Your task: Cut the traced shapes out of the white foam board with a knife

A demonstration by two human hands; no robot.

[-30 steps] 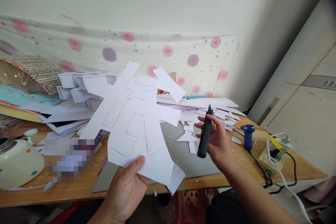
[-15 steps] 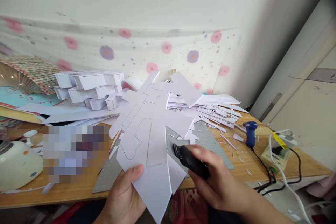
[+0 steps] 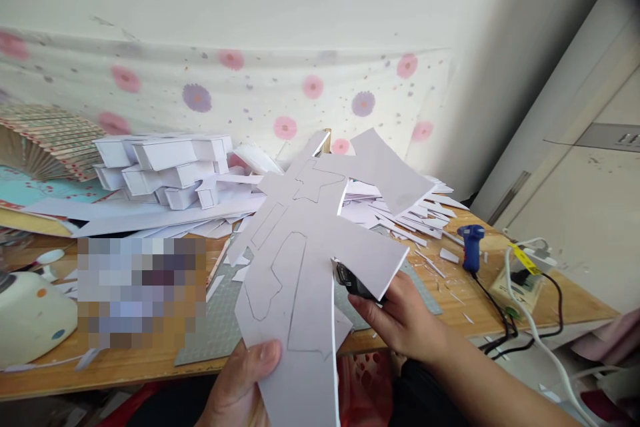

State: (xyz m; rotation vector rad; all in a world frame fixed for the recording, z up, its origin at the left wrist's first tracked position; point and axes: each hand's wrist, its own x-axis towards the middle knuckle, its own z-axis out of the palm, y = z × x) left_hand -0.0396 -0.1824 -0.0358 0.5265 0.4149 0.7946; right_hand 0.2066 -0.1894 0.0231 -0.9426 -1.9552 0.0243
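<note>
My left hand [image 3: 250, 380] grips the lower end of an irregular white foam board [image 3: 315, 280], thumb on top and fingers underneath. Outlines drawn in pencil run over the board's face. The board is raised and tilted above a grey-green cutting mat [image 3: 210, 330]. At its right side, my right hand [image 3: 400, 313] is closed around a black utility knife [image 3: 357, 285]. The knife's head is close to the board's inner notch, and one of the board's arms partly covers the handle. Whether the blade touches the edge I cannot tell.
White box-like models [image 3: 170, 160] are stacked at the back left. Paper strips and offcuts [image 3: 420, 220] litter the back right. A blue glue gun [image 3: 471, 247] stands right, beside a power strip [image 3: 523, 280] with cables. A folding fan [image 3: 55, 140] lies far left.
The board has moved right and towards me and tilted up more. My right hand has brought the knife from open space beside the board to its notch, under the right arm.
</note>
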